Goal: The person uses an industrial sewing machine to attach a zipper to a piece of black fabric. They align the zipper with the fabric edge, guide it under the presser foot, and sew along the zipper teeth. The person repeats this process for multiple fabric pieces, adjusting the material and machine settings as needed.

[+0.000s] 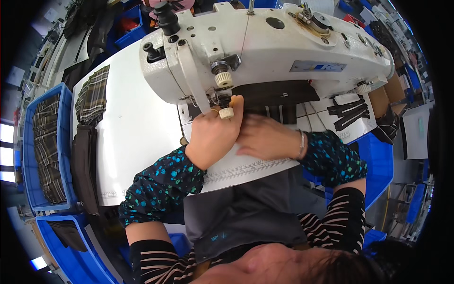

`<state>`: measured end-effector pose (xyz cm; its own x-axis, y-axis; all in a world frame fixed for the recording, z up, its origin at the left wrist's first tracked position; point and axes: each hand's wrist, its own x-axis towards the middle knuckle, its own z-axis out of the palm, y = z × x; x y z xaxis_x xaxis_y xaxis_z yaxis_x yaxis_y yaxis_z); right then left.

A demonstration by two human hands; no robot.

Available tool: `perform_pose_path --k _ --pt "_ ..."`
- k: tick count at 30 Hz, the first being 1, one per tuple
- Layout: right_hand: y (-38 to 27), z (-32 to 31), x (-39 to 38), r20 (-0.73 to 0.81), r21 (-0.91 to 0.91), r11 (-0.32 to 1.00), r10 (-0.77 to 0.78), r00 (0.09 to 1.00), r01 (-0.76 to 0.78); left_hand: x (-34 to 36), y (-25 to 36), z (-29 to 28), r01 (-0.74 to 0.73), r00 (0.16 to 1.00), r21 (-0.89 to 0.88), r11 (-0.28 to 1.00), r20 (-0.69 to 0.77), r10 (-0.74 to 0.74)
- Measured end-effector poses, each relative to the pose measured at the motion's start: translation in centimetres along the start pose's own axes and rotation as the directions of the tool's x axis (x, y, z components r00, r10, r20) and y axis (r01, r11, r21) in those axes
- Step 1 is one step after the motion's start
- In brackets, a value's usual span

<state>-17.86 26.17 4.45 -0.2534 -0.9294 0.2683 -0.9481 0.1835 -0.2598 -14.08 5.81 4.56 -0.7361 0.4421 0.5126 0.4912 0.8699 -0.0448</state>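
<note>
A: How's the light?
B: Bright and fairly even; the white bench [132, 142] is palest toward its left side, nearly washed out
A: Any glare?
B: Yes, bright panels [6, 154] well beyond the bench's left edge are blown out, and the pale sewing machine [198, 47] has a soft sheen on top
A: Shadows?
B: It's dimmer beneath the machine's arm, where dark cloth [276, 93] loses detail
A: Sharpness?
B: Good mid-bench, though the right grip [269, 137] looks slightly smeared. The bench's front edge bows, outer surroundings stretch and soften, and black closes in around the round view
</note>
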Motion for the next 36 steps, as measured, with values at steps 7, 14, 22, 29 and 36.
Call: perform_pose_path --k 7,14,22,29,36 --pt "3.7 0.7 -0.7 0.074 0.111 0.894 0.428 0.901 -0.434 -1.8 -1.3 0.2 -0.105 0.994 -0.049 0.993 0.030 0.106" --pt "-6.6 -3.2 -2.7 0.030 -0.117 0.962 0.253 0.967 -0.248 -4.0 -1.4 1.5 -0.119 0.975 0.118 0.986 0.201 0.093" --pt "2.5 2.2 1.7 -0.186 -0.174 0.971 0.129 0.974 -0.162 -6.6 -2.8 -1.9 -0.172 0.985 -0.075 0.982 -0.009 0.171" --pt "3.3 1.7 2.8 -0.216 -0.166 0.965 0.167 0.962 -0.204 -8.9 -6.5 -2.7 0.165 0.978 -0.221 0.961 0.164 -0.130" --pt "4.3 2.0 2.9 -0.260 -0.134 0.981 0.102 0.960 -0.141 -4.2 -12.3 0.5 0.137 0.891 -0.237 0.962 0.453 -0.015"
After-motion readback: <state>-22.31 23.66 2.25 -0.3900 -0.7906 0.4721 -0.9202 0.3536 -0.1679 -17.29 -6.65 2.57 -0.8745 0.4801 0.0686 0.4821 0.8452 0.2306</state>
